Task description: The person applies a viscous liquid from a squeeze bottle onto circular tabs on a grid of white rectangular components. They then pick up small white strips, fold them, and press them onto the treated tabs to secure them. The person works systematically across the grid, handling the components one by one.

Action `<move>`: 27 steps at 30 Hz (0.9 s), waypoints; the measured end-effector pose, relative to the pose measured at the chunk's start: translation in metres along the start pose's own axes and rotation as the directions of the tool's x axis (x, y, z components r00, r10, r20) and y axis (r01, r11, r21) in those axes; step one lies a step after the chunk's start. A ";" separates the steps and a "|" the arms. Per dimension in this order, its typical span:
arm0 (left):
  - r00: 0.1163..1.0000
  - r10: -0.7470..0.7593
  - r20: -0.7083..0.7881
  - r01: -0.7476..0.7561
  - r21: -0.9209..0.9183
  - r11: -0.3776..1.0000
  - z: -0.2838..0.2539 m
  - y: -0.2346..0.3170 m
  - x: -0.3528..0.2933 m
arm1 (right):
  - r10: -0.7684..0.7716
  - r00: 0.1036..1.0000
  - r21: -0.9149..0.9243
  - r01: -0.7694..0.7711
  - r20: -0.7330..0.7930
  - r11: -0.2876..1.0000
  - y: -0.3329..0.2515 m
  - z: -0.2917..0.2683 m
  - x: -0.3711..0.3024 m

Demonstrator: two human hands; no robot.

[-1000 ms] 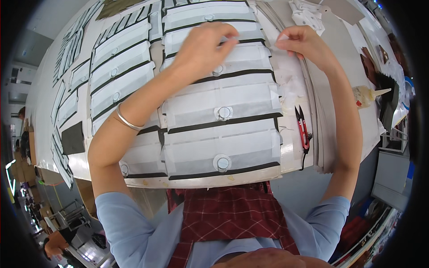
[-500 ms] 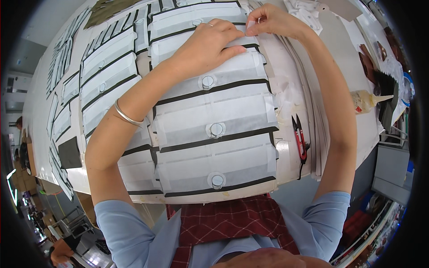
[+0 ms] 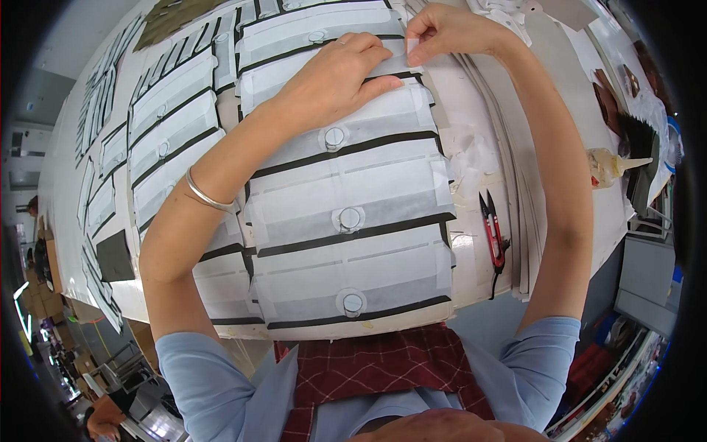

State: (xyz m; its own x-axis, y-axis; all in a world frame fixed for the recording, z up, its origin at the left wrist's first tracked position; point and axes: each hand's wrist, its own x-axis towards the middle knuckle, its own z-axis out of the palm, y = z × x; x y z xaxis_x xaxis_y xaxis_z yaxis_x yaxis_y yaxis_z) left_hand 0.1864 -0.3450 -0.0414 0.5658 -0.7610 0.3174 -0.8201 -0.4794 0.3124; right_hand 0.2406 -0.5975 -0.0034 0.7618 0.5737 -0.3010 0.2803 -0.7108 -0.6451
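Note:
My left hand (image 3: 346, 77) lies on a white panel (image 3: 258, 82) in an overlapping column, thumb apart and fingers stretched toward its right end. The panel has a dark edge. Just right of those fingertips, my right hand (image 3: 453, 33) pinches a small white strip (image 3: 412, 47) between thumb and fingers, at the panel's right end. Whether the strip touches the panel I cannot tell. Nearer to me lie similar panels (image 3: 294, 197), each with a round silvery disc (image 3: 349, 219). My left forearm and hand cover part of the column.
Red-handled thread snips (image 3: 493, 232) lie right of the column, beside long grey strips (image 3: 515, 214). A glue bottle (image 3: 605, 168) with a pointed nozzle lies beyond my right forearm. More panels (image 3: 173, 114) are laid out at left, near a dark square piece (image 3: 115, 254).
My right hand and the white strip have shifted slightly right, opening a small gap from my left fingertips. My left hand stays nearly in place on the panel.

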 end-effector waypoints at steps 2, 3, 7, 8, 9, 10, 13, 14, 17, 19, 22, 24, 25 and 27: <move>1.000 0.007 -0.004 -0.007 -0.004 1.000 0.001 -0.001 -0.001 | -0.052 0.997 -0.010 0.051 -0.058 0.999 0.007 0.003 0.007; 1.000 0.018 -0.010 -0.018 0.005 1.000 0.001 -0.001 -0.002 | -0.079 0.993 -0.017 0.078 -0.084 0.997 0.008 0.004 0.010; 0.998 0.057 -0.019 -0.057 0.021 0.998 0.003 -0.002 -0.002 | -0.083 0.991 -0.031 0.080 -0.104 0.996 0.010 0.004 0.014; 0.998 0.065 -0.017 -0.065 0.020 0.998 0.003 -0.002 -0.002 | -0.078 0.992 -0.034 0.075 -0.101 0.997 0.011 0.004 0.014; 0.997 0.073 -0.003 -0.073 0.020 0.997 0.003 -0.002 -0.002 | -0.075 0.993 -0.037 0.072 -0.096 0.997 0.012 0.003 0.015; 0.997 0.081 0.012 -0.082 0.019 0.996 0.003 -0.002 -0.001 | -0.078 0.993 -0.047 0.074 -0.092 0.996 0.012 0.003 0.016; 0.993 0.109 0.039 -0.112 0.066 0.992 0.002 0.000 0.001 | -0.089 0.993 -0.045 0.085 -0.083 0.995 0.014 0.002 0.017; 0.992 0.120 0.046 -0.124 0.089 0.988 0.001 0.001 0.001 | -0.094 0.992 -0.024 0.092 -0.081 0.995 0.017 0.003 0.018; 0.991 0.105 0.077 -0.113 0.105 0.988 0.000 0.003 0.005 | -0.076 0.972 -0.021 0.074 -0.223 0.997 0.013 0.006 0.014; 0.990 0.130 0.052 -0.135 0.110 0.985 0.000 0.002 0.003 | -0.075 0.934 -0.050 0.061 -0.350 0.997 0.007 0.005 0.008; 0.985 0.169 0.023 -0.171 0.111 0.979 0.003 0.001 0.003 | -0.078 0.909 -0.133 0.026 -0.409 0.991 0.011 0.001 -0.021; 0.984 0.175 0.023 -0.177 0.113 0.978 0.005 0.000 0.005 | -0.070 0.955 -0.212 0.007 -0.288 0.977 0.012 0.007 -0.046; 0.986 0.164 0.032 -0.167 0.119 0.979 0.004 -0.001 0.005 | 0.080 0.982 -0.099 -0.098 -0.169 0.990 0.003 0.014 -0.056; 0.988 0.137 0.071 -0.143 0.102 0.984 0.003 -0.001 0.008 | 0.168 0.984 -0.028 -0.170 -0.063 0.985 -0.009 0.032 -0.075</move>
State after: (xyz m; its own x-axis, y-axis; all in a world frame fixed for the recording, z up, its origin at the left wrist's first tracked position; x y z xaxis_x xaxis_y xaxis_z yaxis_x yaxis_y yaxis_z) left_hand 0.1917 -0.3516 -0.0417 0.4410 -0.8483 0.2932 -0.8971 -0.4074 0.1708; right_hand 0.1621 -0.6211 0.0024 0.8331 0.4198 -0.3602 0.1633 -0.8088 -0.5649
